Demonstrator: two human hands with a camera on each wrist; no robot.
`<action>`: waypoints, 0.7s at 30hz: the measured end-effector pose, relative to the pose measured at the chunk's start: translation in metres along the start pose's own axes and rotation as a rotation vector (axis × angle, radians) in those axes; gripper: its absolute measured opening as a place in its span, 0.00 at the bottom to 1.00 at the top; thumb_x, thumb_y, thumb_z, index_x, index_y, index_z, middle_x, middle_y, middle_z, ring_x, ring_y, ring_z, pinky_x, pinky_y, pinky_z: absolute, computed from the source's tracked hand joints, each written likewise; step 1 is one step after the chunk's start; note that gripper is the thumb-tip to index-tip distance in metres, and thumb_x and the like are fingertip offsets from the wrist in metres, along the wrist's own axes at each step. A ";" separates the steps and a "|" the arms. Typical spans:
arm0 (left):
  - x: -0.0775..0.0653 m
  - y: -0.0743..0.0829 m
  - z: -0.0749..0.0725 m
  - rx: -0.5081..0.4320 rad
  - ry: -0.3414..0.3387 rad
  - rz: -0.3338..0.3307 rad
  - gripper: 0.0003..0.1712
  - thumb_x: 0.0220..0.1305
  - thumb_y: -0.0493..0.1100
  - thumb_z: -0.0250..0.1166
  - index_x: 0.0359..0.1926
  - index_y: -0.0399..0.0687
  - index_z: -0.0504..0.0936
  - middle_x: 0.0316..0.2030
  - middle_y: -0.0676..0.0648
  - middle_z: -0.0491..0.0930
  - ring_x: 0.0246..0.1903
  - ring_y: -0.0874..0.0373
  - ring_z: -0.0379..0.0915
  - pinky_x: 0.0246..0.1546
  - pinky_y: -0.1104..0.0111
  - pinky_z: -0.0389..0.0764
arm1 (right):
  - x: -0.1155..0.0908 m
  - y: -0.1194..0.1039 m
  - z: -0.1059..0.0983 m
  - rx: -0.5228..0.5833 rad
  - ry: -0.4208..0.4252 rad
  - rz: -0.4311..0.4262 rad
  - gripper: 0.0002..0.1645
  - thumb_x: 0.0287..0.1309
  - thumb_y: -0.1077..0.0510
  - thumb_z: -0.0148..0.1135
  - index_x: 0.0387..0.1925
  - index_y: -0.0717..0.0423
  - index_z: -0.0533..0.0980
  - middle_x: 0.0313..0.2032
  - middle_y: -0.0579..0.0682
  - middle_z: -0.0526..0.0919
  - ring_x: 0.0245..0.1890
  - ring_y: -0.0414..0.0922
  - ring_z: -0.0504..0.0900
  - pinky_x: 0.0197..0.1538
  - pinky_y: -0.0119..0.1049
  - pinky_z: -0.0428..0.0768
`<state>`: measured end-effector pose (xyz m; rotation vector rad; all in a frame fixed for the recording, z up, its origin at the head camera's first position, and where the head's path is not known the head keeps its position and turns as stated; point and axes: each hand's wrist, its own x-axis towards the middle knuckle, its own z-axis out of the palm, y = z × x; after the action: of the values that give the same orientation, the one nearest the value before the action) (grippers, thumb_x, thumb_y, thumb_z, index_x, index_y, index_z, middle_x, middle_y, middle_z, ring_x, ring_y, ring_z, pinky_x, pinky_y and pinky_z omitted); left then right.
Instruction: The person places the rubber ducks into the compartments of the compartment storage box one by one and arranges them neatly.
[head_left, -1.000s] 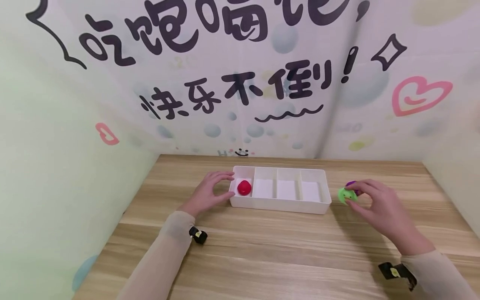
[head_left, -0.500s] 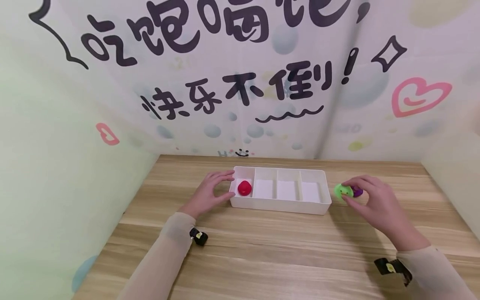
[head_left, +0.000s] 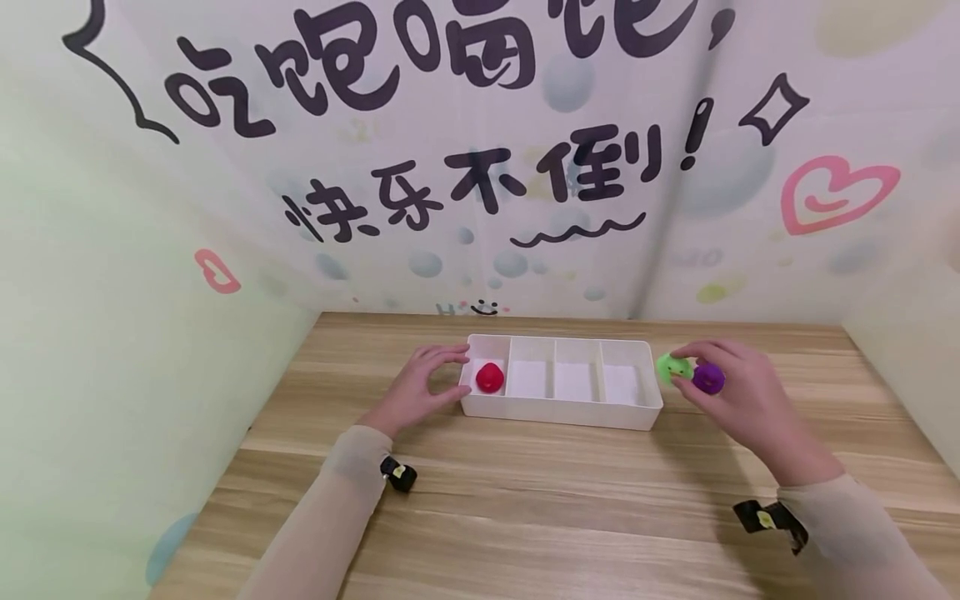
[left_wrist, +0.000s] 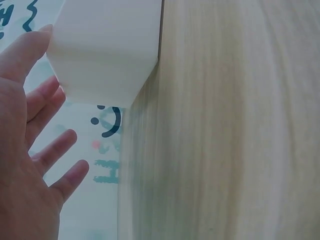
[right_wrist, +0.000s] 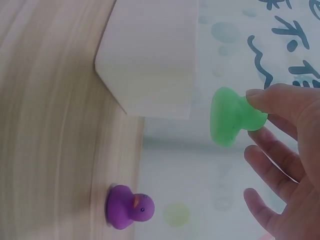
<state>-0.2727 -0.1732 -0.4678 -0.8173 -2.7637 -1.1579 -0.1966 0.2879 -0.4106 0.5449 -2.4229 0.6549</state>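
Observation:
My right hand (head_left: 738,400) pinches a small light green rubber duck (head_left: 672,368) between thumb and fingertips, by its head in the right wrist view. The duck is above the table, just off the right end of a white four-section tray (head_left: 558,410). Behind it, a purple rubber duck (right_wrist: 125,206) stands on the table. My left hand (head_left: 416,387) is at the tray's left end, thumb and fingertips resting at its rim and the other fingers spread, as the left wrist view shows. A red rubber duck (head_left: 490,378) sits in the leftmost section.
The tray stands on a wood-grain table (head_left: 525,508) near its back edge. Behind rises a white printed cloth (head_left: 405,275) with black lettering, and pale walls of cloth close off both sides.
My right hand has moved left toward the tray with the green duck, uncovering more of the purple duck behind. My left hand has stayed at the tray's left end.

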 end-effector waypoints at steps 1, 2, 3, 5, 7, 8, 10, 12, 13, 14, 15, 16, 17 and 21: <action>0.000 0.000 0.000 -0.003 0.000 0.000 0.29 0.65 0.54 0.73 0.63 0.51 0.81 0.73 0.57 0.72 0.73 0.50 0.60 0.75 0.43 0.62 | 0.001 -0.001 0.001 0.004 -0.004 0.002 0.23 0.41 0.67 0.83 0.42 0.53 0.86 0.41 0.49 0.88 0.37 0.47 0.84 0.45 0.11 0.68; 0.000 0.000 0.000 -0.005 0.000 0.000 0.28 0.65 0.54 0.73 0.63 0.51 0.81 0.73 0.57 0.72 0.73 0.50 0.60 0.75 0.43 0.62 | 0.003 -0.002 0.002 0.004 -0.009 0.004 0.23 0.42 0.66 0.83 0.43 0.53 0.86 0.41 0.49 0.87 0.35 0.45 0.83 0.43 0.11 0.69; -0.001 -0.001 0.001 -0.006 0.000 0.000 0.28 0.65 0.54 0.73 0.63 0.51 0.81 0.73 0.57 0.72 0.73 0.50 0.60 0.75 0.43 0.62 | 0.004 -0.004 0.003 0.013 -0.014 0.007 0.23 0.42 0.67 0.83 0.43 0.53 0.86 0.41 0.49 0.87 0.34 0.43 0.82 0.41 0.11 0.70; -0.001 -0.001 0.000 -0.009 0.000 -0.002 0.28 0.65 0.53 0.74 0.63 0.51 0.81 0.73 0.58 0.72 0.73 0.50 0.60 0.75 0.44 0.62 | 0.006 -0.006 0.005 0.027 -0.021 0.006 0.23 0.43 0.67 0.83 0.43 0.53 0.86 0.41 0.49 0.87 0.33 0.39 0.80 0.36 0.14 0.72; -0.001 0.000 0.000 -0.010 -0.002 -0.003 0.29 0.65 0.53 0.74 0.63 0.51 0.81 0.73 0.58 0.71 0.73 0.50 0.60 0.75 0.44 0.63 | 0.008 -0.009 0.009 0.044 -0.013 0.001 0.23 0.43 0.67 0.82 0.44 0.52 0.86 0.41 0.48 0.87 0.33 0.37 0.78 0.34 0.15 0.72; -0.001 0.000 0.000 -0.013 -0.002 -0.001 0.29 0.65 0.53 0.74 0.63 0.51 0.81 0.73 0.58 0.71 0.72 0.50 0.60 0.75 0.44 0.63 | 0.009 -0.010 0.010 0.054 -0.008 -0.002 0.23 0.43 0.67 0.82 0.44 0.53 0.86 0.40 0.48 0.86 0.33 0.36 0.76 0.32 0.15 0.71; -0.001 0.001 -0.001 -0.016 -0.002 0.004 0.28 0.64 0.52 0.74 0.63 0.50 0.81 0.73 0.56 0.72 0.72 0.50 0.60 0.74 0.43 0.63 | 0.012 -0.012 0.014 0.071 0.004 -0.012 0.23 0.42 0.68 0.82 0.44 0.53 0.86 0.40 0.48 0.87 0.34 0.38 0.75 0.31 0.17 0.69; 0.000 0.002 -0.001 -0.022 -0.003 0.005 0.28 0.64 0.52 0.74 0.63 0.50 0.81 0.73 0.55 0.72 0.72 0.49 0.60 0.74 0.42 0.63 | 0.014 -0.014 0.018 0.076 0.013 -0.019 0.23 0.42 0.68 0.82 0.44 0.54 0.86 0.39 0.49 0.87 0.36 0.41 0.77 0.35 0.21 0.70; 0.000 0.002 -0.001 -0.024 -0.002 0.008 0.28 0.64 0.52 0.74 0.63 0.50 0.81 0.73 0.54 0.72 0.72 0.49 0.60 0.74 0.42 0.63 | 0.016 -0.015 0.021 0.078 0.009 -0.017 0.23 0.43 0.67 0.82 0.44 0.54 0.86 0.40 0.49 0.87 0.36 0.43 0.78 0.36 0.24 0.71; 0.000 0.002 -0.001 -0.024 -0.001 0.007 0.28 0.64 0.52 0.74 0.63 0.50 0.81 0.73 0.54 0.72 0.72 0.49 0.60 0.74 0.42 0.63 | 0.017 -0.016 0.023 0.083 0.005 -0.018 0.23 0.43 0.67 0.82 0.44 0.54 0.86 0.40 0.49 0.88 0.37 0.45 0.79 0.38 0.26 0.73; 0.000 0.002 -0.001 -0.026 -0.001 0.003 0.28 0.64 0.52 0.74 0.63 0.50 0.81 0.73 0.54 0.72 0.72 0.49 0.60 0.74 0.42 0.63 | 0.018 -0.017 0.025 0.086 -0.001 -0.017 0.23 0.44 0.67 0.81 0.45 0.54 0.86 0.41 0.50 0.88 0.39 0.47 0.81 0.41 0.30 0.74; 0.000 0.002 -0.001 -0.026 -0.003 0.000 0.28 0.65 0.52 0.74 0.63 0.50 0.81 0.73 0.55 0.72 0.72 0.49 0.60 0.74 0.43 0.63 | 0.019 -0.018 0.028 0.087 -0.007 -0.015 0.22 0.45 0.67 0.81 0.45 0.54 0.86 0.41 0.50 0.88 0.41 0.49 0.82 0.45 0.34 0.76; 0.000 0.002 -0.001 -0.028 -0.004 -0.005 0.28 0.65 0.52 0.74 0.63 0.50 0.81 0.73 0.56 0.72 0.72 0.49 0.60 0.74 0.43 0.63 | 0.020 -0.019 0.030 0.087 -0.014 -0.012 0.22 0.45 0.66 0.81 0.45 0.55 0.85 0.42 0.50 0.88 0.42 0.50 0.83 0.48 0.38 0.76; 0.000 0.003 -0.001 -0.030 -0.004 -0.007 0.28 0.64 0.51 0.74 0.63 0.50 0.81 0.73 0.57 0.72 0.72 0.50 0.61 0.74 0.44 0.63 | 0.024 -0.025 0.037 0.094 -0.040 0.004 0.20 0.48 0.64 0.80 0.45 0.55 0.85 0.43 0.51 0.88 0.43 0.51 0.83 0.48 0.46 0.79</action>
<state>-0.2718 -0.1721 -0.4654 -0.8145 -2.7604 -1.2034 -0.2176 0.2417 -0.4144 0.5962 -2.4401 0.7699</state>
